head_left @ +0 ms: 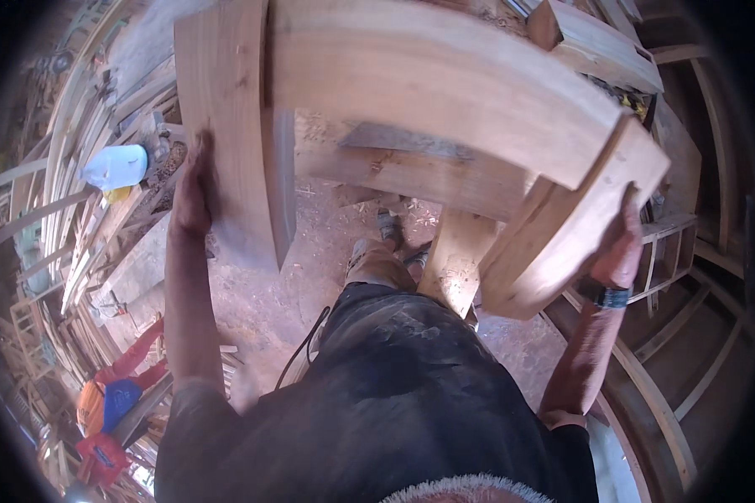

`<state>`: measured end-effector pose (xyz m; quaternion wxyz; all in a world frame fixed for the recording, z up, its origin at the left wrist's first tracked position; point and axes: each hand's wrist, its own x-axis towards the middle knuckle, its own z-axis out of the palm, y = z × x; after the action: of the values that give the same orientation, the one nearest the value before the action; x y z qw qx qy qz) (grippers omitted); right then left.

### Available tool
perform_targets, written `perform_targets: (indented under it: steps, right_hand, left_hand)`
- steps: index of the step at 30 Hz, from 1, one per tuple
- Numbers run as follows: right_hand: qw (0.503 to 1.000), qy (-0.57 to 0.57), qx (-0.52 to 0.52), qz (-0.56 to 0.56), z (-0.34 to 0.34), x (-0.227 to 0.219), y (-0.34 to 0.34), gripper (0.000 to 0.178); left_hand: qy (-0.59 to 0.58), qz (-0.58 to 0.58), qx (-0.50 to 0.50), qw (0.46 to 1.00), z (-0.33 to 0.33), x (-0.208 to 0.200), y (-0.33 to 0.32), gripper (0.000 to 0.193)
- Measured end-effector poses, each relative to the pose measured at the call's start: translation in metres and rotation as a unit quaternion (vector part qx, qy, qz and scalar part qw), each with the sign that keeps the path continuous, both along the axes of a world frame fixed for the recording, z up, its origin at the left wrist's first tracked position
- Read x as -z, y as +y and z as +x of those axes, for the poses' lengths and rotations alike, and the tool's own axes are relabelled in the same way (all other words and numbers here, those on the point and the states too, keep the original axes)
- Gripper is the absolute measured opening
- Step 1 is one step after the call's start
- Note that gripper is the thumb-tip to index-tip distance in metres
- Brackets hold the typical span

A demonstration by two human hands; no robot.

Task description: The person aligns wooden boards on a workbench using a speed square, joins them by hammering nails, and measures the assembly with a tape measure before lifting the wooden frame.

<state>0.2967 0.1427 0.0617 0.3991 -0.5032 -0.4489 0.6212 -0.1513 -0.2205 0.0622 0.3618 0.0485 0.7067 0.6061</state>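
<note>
Raised in front of me is a wooden frame [428, 71] made of a wide plank joined to a board at each end. My left hand [195, 189] presses on the outer face of the left end board [231, 142], its fingers partly hidden and blurred. On the outer side of the right end board [562, 235], my right hand [619, 251] grips near the edge, with a dark band on the wrist. The frame is slightly smeared by motion. Below it lies another plank [419, 178], and a lighter board [460, 256] slopes down beside my legs.
Long timber strips [67, 210] are piled at the left beside a pale plastic jug [117, 166]. A thick beam [596, 50] lies at the far right, with slatted wooden frames [667, 251] nearer. A person in orange, blue and red clothing [113, 402] is at the lower left. A black cable [306, 339] hangs near my waist.
</note>
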Motion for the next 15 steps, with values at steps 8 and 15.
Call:
perform_targets:
  steps: [8, 15]
  right_hand:
    - [0.984, 0.099, 0.070, 0.132, -0.020, -0.037, 0.023, 0.074]
    - [0.974, 0.091, 0.056, 0.198, -0.003, 0.003, 0.044, 0.085]
  left_hand:
    - [0.118, 0.122, 0.010, 0.985, -0.021, -0.042, 0.085, 0.078]
    - [0.145, 0.225, 0.003, 0.964, -0.059, 0.018, 0.093, 0.073]
